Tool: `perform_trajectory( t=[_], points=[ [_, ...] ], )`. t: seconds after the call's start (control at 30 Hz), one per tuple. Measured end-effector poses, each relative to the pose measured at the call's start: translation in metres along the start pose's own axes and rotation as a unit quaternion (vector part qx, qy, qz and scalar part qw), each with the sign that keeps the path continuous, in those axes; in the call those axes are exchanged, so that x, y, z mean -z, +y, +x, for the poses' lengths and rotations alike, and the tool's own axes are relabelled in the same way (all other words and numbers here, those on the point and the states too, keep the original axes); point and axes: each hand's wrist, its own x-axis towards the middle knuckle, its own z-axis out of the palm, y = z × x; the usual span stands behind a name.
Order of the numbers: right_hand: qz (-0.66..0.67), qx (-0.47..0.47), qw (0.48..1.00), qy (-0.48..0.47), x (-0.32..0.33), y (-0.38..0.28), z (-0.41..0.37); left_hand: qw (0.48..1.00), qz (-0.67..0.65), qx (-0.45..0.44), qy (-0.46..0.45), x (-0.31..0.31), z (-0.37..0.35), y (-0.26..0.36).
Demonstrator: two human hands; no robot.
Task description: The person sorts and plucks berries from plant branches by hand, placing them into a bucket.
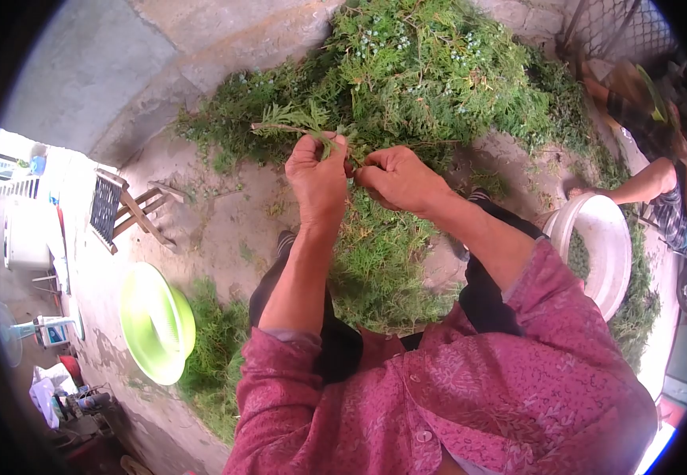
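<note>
In the head view, my left hand [317, 170] is closed around a green conifer sprig [300, 120], whose bare brown stem end points to the left. Close beside it, my right hand [397, 180] pinches at the greenery with thumb and fingers together; what exactly lies between those fingertips is partly hidden. Behind both hands rises a big heap of conifer branches [438, 71] dotted with pale bluish berries. More loose green clippings [383, 253] lie on the ground between my legs.
A lime-green basin [134, 324] stands at the left beside more clippings [215, 348]. Farther up is a folding wooden stool [134, 210]. A white bucket [616, 261] with greenery inside stands right of my knee. Another person [656, 178] sits at the far right.
</note>
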Motion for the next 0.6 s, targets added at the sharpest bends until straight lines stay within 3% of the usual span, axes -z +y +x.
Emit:
perform_trajectory(
  t=[0.03,0.1,0.2,0.27,0.37,0.43,0.53,0.6],
  points=[
    [0.001,0.0,1.0,0.0,0.002,-0.005,-0.003,1.0,0.001,0.001,0.0,0.0,0.0,0.001],
    [0.102,-0.128,0.983,-0.087,0.009,-0.016,-0.011,1.0,-0.007,0.024,0.013,0.002,0.001,0.005],
    [0.202,-0.187,0.948,-0.158,0.013,-0.007,-0.022,0.998,-0.031,-0.001,0.056,0.011,0.015,0.013],
    [0.252,-0.164,0.941,-0.156,0.019,-0.002,-0.027,0.995,-0.076,0.001,0.07,0.017,0.02,0.02],
    [0.351,-0.117,0.919,-0.136,0.03,-0.004,-0.026,0.996,-0.009,-0.006,0.084,0.013,0.016,0.027],
    [0.4,-0.083,0.906,-0.11,0.04,-0.003,-0.019,0.994,0.092,0.015,0.058,0.007,0.012,0.028],
    [0.423,-0.081,0.9,-0.067,0.042,-0.001,-0.015,0.993,0.11,-0.035,-0.009,0.007,0.014,0.013],
    [0.434,-0.088,0.896,-0.043,0.038,0.001,-0.013,0.994,0.101,0.001,-0.039,0.004,0.01,0.013]
  ],
)
